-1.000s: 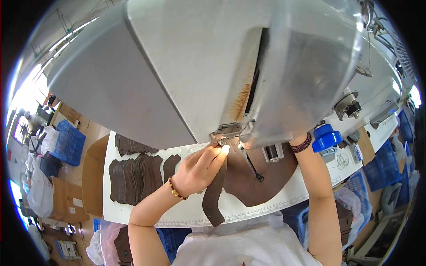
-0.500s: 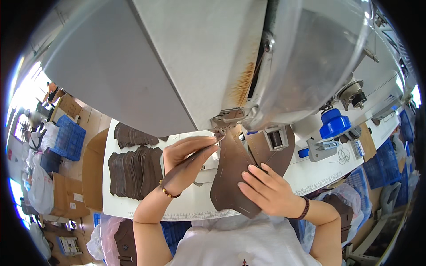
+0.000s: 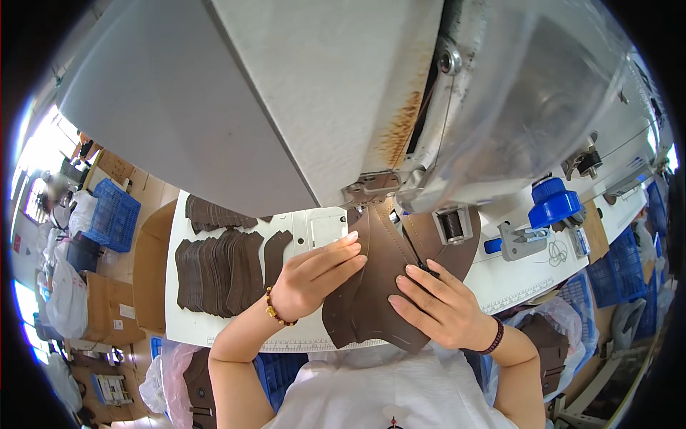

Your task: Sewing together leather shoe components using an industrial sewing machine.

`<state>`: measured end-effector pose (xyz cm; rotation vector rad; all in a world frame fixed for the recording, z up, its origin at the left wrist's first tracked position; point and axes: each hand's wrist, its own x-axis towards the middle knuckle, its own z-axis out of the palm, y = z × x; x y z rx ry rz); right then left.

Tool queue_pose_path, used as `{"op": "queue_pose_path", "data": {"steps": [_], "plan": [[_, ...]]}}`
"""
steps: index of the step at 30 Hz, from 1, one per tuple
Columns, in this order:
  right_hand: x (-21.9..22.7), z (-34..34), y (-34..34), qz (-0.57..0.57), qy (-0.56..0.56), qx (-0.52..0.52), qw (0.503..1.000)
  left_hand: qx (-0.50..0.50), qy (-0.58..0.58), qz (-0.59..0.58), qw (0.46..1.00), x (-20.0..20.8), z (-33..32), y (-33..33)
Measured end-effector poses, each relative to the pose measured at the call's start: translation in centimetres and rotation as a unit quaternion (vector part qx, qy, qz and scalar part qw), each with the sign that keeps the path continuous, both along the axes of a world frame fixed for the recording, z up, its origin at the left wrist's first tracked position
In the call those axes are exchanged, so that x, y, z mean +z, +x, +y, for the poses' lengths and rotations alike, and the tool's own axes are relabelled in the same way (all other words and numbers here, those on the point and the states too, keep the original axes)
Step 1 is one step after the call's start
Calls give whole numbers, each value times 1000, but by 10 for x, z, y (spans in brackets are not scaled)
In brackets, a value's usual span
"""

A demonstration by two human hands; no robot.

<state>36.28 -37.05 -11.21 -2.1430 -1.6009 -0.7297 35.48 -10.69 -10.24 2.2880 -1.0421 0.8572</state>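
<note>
A large dark brown sheet piece (image 3: 389,307), leather-like, lies under the sewing machine's needle area (image 3: 364,200). Light stitch lines and a dark slit run down its upper part. Along its left edge sits a narrower brown piece (image 3: 339,314), its edges lined up close with the large one. My left hand (image 3: 318,275) rests with straight fingers on this left edge, just below the presser foot. My right hand (image 3: 437,307) lies flat on the large piece, fingers spread, beside the lower end of the slit. Both hands press rather than grip; what lies beneath the palms is hidden.
The sewing machine head (image 3: 286,93) fills the space above my hands. At left on the white table stands a row of brown pieces (image 3: 218,275), with a single loose piece (image 3: 276,256) beside it. A blue-capped part (image 3: 554,204) and grey bracket (image 3: 522,243) stand at right.
My left hand has laid the narrow brown piece it was holding up against the large piece's left edge and flattened over it. The right hand stays nearly in place.
</note>
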Motion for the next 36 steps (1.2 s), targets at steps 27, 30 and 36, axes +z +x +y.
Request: {"op": "queue_pose_path", "data": {"steps": [27,30,36], "plan": [[11,-8,13,70,-26,9,997,54,140,-175,973,14,-8,8],[14,-6,22,72,-22,9,997,56,136,-179,973,16,-8,14],[19,-2,25,61,-16,13,998,54,135,-172,974,20,-6,18]]}}
